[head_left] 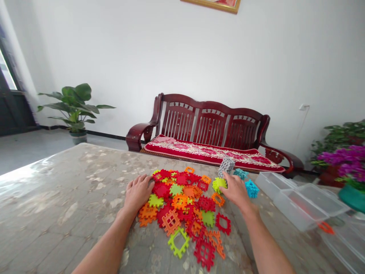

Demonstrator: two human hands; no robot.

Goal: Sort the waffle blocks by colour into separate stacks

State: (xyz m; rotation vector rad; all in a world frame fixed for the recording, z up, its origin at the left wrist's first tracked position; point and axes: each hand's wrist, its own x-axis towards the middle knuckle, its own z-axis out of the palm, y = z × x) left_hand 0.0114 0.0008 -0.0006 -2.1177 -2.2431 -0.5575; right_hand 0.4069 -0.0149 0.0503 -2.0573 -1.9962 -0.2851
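a pile of flat, notched plastic pieces (180, 201) in red, orange and lime green lies loosely spread on a patterned tablecloth (68, 201) in the lower centre of the frame. two bare arms reach in from the bottom edge. the left hand (139, 192), left of centre, is palm down with its fingers loosely bent and unpinched, touching the pile's left edge. the right hand (236, 191), right of centre, pinches the edge of a lime green piece (219, 184) between thumb and forefinger. just beyond it stands a grey stack (226, 166), slightly tilted; blue pieces (252, 188) sit just to the right of that hand. clear plastic boxes (302, 205) fill the lower right, with purple flowers (346, 161) at the right edge. across the middle is a dark red wooden bench (212, 118) with a red and white seat cover (211, 150). a leafy potted plant (75, 104) stands at middle left.
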